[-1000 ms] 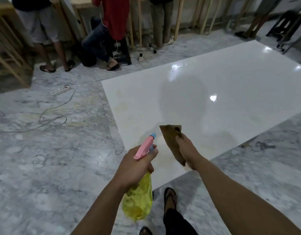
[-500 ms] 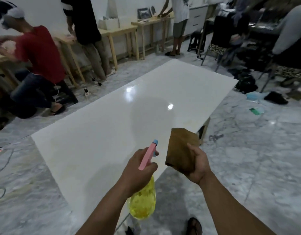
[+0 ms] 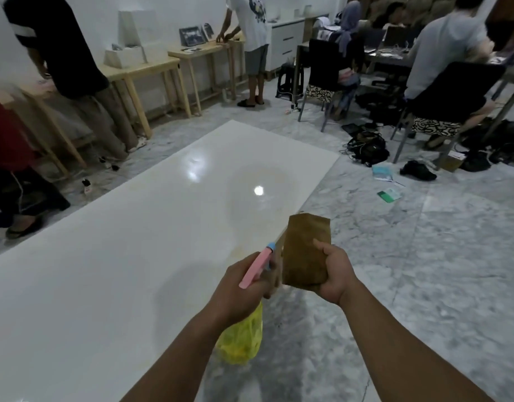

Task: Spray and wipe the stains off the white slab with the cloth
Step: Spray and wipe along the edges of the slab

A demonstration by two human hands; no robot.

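While the white slab (image 3: pixel 111 256) lies flat on the grey marble floor (image 3: pixel 409 271), the person stands at its long right-hand edge with both hands raised above that edge. The left hand (image 3: pixel 238 288) has its fingers wrapped around the neck of a spray bottle (image 3: pixel 244 338), whose pink head and blue nozzle point out over the slab and whose yellow body hangs below the fist. The right hand (image 3: pixel 335 275) grips a folded brown cloth (image 3: pixel 305 250), thumb on the near face and fingers curled behind it, holding it upright just beside the nozzle. Faint yellowish stains (image 3: pixel 241 248) show on the slab near that edge, close to the hands, and a paler ring sits further up toward the far corner. Wooden tables (image 3: pixel 140 71) line the wall beyond the slab's far side, where people stand.
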